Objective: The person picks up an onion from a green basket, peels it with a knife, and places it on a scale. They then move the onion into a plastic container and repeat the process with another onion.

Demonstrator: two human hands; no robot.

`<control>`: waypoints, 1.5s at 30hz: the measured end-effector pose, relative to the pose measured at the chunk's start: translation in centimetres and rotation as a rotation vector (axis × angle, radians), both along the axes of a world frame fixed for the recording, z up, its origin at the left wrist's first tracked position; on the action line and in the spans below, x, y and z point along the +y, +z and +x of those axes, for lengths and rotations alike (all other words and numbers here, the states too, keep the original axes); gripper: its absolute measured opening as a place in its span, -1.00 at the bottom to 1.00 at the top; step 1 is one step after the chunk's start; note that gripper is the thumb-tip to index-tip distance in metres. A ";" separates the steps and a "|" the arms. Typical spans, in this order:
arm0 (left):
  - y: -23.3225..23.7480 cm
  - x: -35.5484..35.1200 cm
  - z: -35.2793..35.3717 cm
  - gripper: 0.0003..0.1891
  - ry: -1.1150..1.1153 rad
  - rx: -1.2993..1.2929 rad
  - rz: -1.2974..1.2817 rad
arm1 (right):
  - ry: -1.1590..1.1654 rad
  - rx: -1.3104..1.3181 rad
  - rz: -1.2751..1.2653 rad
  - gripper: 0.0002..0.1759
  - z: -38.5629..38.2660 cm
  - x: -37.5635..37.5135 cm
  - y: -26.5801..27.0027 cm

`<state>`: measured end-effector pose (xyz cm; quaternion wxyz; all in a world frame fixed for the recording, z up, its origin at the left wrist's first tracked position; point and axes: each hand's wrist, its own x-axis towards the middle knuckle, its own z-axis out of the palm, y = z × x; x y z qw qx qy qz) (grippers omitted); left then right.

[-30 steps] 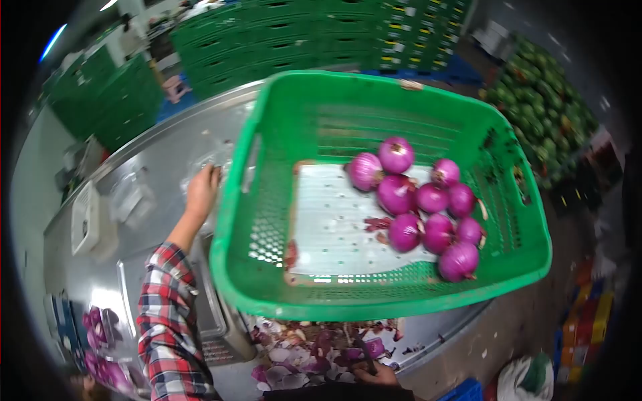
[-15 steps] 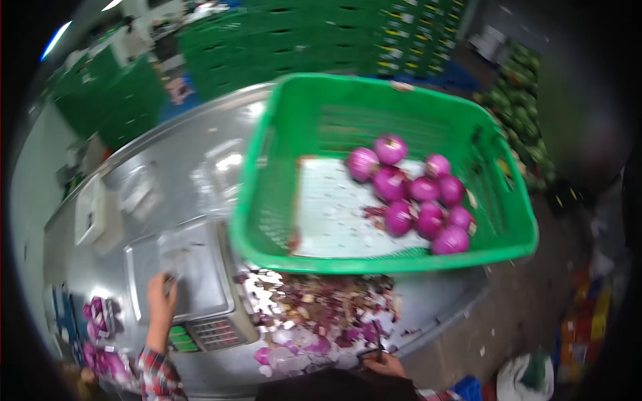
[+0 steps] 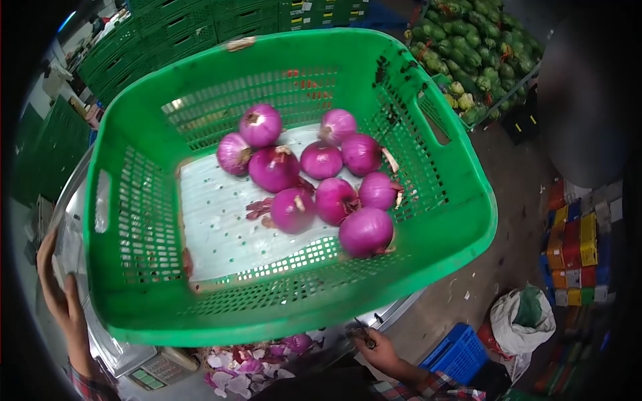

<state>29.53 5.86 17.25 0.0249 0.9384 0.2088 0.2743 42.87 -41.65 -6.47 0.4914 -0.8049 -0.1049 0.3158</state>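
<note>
A large green plastic basket fills the middle of the view, with several purple onions on the white sheet at its bottom. My left hand is raised beside the basket's left end, fingers stretched out and thumb apart, holding nothing. Below the basket's front right side, my right hand is closed around a small knife with a dark handle. Onion skins and peeled pieces lie on the table below the basket, partly hidden by it.
A weighing scale stands at the lower left, mostly behind the basket. On the right floor are a blue crate, a white sack and stacked coloured boxes. Green produce is piled at the back right, green crates behind.
The view has swung right and nearer the basket, which looks larger and further left. My left hand has gone from above the scale to beside the basket's left end; the right keeps the knife.
</note>
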 end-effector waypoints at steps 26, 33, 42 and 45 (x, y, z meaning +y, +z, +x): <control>-15.9 -26.4 36.6 -0.22 -1.287 1.177 0.436 | 0.096 0.102 0.196 -0.76 3.6 -0.3 -2.3; -9.2 -19.7 35.3 -0.17 -1.275 0.928 -0.271 | 0.003 0.032 0.291 -0.73 0.4 -0.1 -1.7; 6.3 -12.5 17.2 -0.02 -0.668 0.203 -1.232 | 0.008 -0.106 0.532 -0.76 -1.3 0.0 -4.0; 6.0 -12.7 8.9 0.08 -0.602 -0.069 -1.379 | 0.180 -0.168 0.661 -0.78 -0.4 3.4 5.1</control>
